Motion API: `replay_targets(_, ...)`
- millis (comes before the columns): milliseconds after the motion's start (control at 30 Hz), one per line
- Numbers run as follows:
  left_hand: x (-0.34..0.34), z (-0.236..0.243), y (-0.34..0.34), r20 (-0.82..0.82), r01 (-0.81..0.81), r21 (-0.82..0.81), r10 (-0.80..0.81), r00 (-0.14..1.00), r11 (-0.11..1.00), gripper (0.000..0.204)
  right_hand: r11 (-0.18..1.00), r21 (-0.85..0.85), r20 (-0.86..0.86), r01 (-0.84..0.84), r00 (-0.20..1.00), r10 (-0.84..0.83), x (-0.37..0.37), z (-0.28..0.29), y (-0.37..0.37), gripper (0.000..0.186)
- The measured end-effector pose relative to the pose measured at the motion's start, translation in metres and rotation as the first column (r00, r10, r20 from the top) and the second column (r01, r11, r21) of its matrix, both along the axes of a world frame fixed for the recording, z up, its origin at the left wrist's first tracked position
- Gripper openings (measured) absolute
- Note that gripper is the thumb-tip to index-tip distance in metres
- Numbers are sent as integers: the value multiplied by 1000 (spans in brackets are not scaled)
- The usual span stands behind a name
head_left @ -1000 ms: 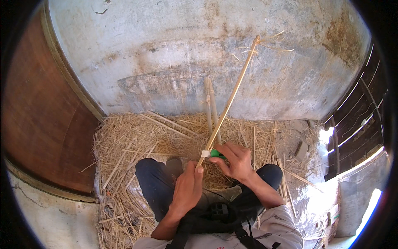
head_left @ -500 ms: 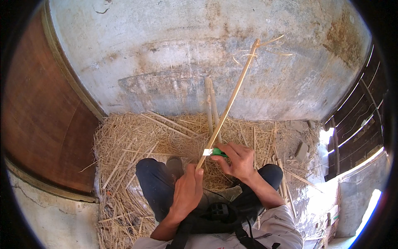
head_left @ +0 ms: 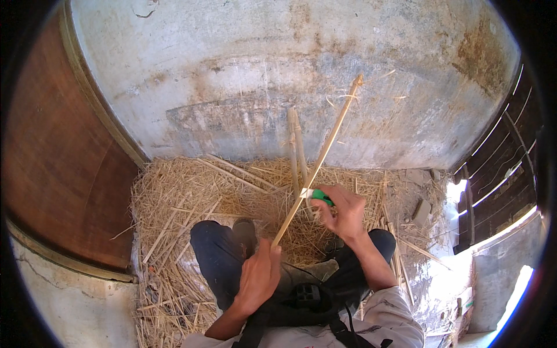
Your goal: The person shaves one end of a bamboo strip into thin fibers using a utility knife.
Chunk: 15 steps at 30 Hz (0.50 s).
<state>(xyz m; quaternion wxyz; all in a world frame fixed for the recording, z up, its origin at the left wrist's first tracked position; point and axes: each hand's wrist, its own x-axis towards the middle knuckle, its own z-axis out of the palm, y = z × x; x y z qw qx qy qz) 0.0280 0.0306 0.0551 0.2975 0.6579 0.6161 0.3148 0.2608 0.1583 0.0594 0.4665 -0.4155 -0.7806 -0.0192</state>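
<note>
A long pale bamboo strip (head_left: 326,144) slants up and away from my lap toward the wall. Its near end is closed in my left hand (head_left: 259,274), and thin curled shavings hang about its far tip. My right hand (head_left: 346,213) grips a green-handled knife (head_left: 322,198). The bright flat blade lies against the strip, a little beyond the left hand. Part of the knife's handle is hidden by my fingers.
Shavings and straw-like strips (head_left: 174,185) cover the floor around my legs. Two bamboo poles (head_left: 297,139) lean on the stained wall (head_left: 232,81) ahead. A brick-like block (head_left: 422,211) lies at right, a brown wooden panel (head_left: 64,162) stands at left.
My right hand and the knife have slid farther out along the strip, away from my left hand. The strip's far tip sits lower, and my left hand has drawn slightly back.
</note>
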Motion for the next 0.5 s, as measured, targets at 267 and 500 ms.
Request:
replay_targets(267,-11,-14,-19,-3,18,-24,-18,1000,1000,24,998,28,-37,54,998,-53,18,0,25,21)
replay_targets(500,-20,-27,-30,-42,5,-84,-8,999,996,24,993,-50,-98,107,989,-112,28,6,52,22)
